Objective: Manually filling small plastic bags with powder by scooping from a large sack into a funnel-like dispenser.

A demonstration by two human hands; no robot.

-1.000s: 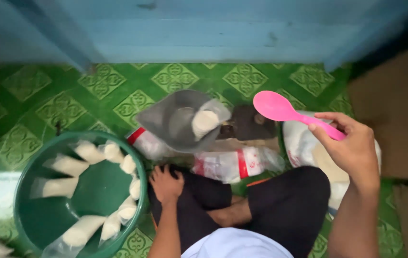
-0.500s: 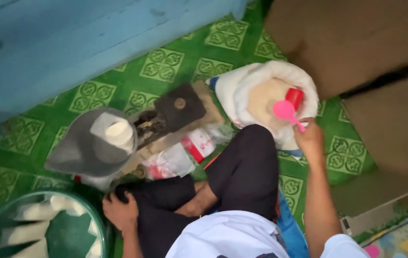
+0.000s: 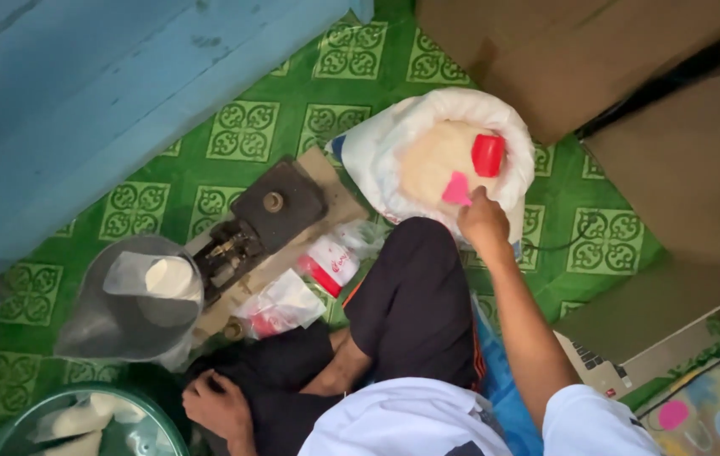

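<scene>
The right hand (image 3: 482,221) grips the pink plastic spoon (image 3: 458,190), whose bowl is dug into pale grain inside the open white sack (image 3: 377,160), its long axis running from the fist up toward the red plastic cup (image 3: 487,155). The left hand (image 3: 216,404) rests, fingers loosely curled and holding nothing, on the black-trousered knee (image 3: 271,397).

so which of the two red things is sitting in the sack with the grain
The plain red cup, half sunk in the pale grain inside the white sack, next to the right hand. The other red thing is a red-and-white packet lying on the floor beside the knee.
</scene>
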